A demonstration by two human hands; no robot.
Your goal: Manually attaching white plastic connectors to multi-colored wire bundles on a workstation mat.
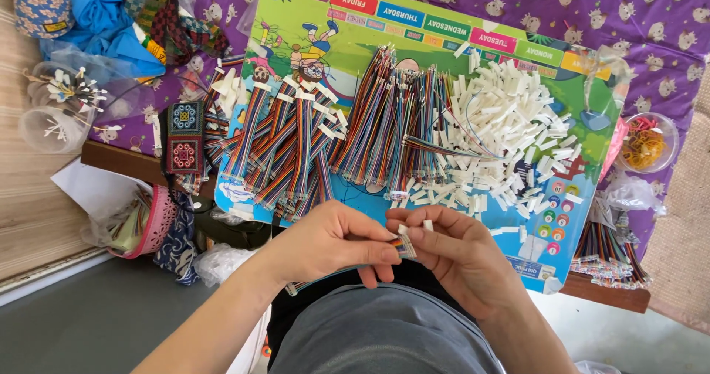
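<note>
My left hand (333, 241) pinches the end of a rainbow ribbon cable (325, 276) that trails down toward my lap. My right hand (458, 252) meets it, holding small white plastic connectors (416, 227) at its fingertips against the cable's end (404, 247). Both hands hover over the near edge of a colourful cartoon board (532, 259). On the board lie bundles of finished rainbow cables with white connectors (292, 145), loose multicoloured wire bunches (396, 130) and a heap of white connectors (503, 130).
A purple patterned cloth (636, 26) covers the table. A clear cup of rubber bands (645, 145) stands at right, with more cable bundles (610, 252) below it. Clear plastic cups with white parts (63, 104) and a pink basket (155, 222) sit at left, and folded fabrics (111, 15) top left.
</note>
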